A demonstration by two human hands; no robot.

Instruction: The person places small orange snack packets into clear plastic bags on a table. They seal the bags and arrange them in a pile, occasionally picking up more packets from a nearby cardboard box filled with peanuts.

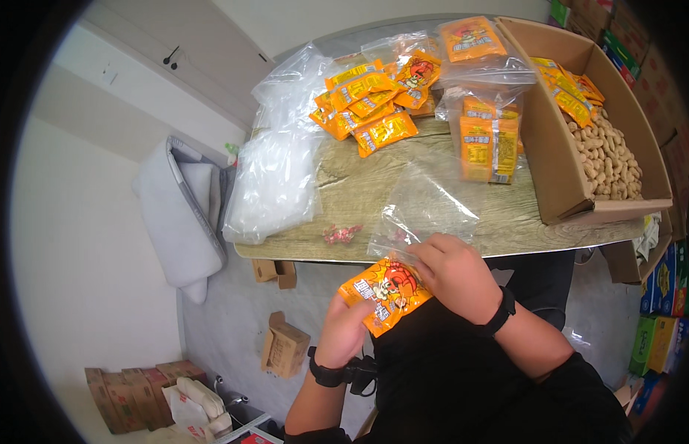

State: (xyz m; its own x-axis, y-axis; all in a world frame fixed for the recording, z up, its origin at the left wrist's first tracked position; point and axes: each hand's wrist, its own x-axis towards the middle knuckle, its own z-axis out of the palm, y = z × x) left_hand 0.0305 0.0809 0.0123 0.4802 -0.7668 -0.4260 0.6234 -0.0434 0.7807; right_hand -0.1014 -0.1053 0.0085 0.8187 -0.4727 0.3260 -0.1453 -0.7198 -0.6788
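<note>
My left hand (344,327) grips an orange snack packet (390,291) by its lower left part, the thumb lying across the printed front. At the table's near edge, my right hand (458,277) pinches the mouth of a transparent zip bag (430,202) between thumb and fingers. The packet's upper end meets the bag's mouth; whether it is inside cannot be made out. The rest of the bag lies flat on the wood-patterned table (355,183) and looks empty. Beyond it lies a loose pile of similar orange packets (372,105).
Stacked transparent bags (275,183) lie at the table's left. Filled zip bags (489,141) lie beside a cardboard box (561,188) holding unshelled peanuts (608,161) and orange packets. A small carton (286,344) stands on the floor; grey folded bedding (181,216) is left of the table.
</note>
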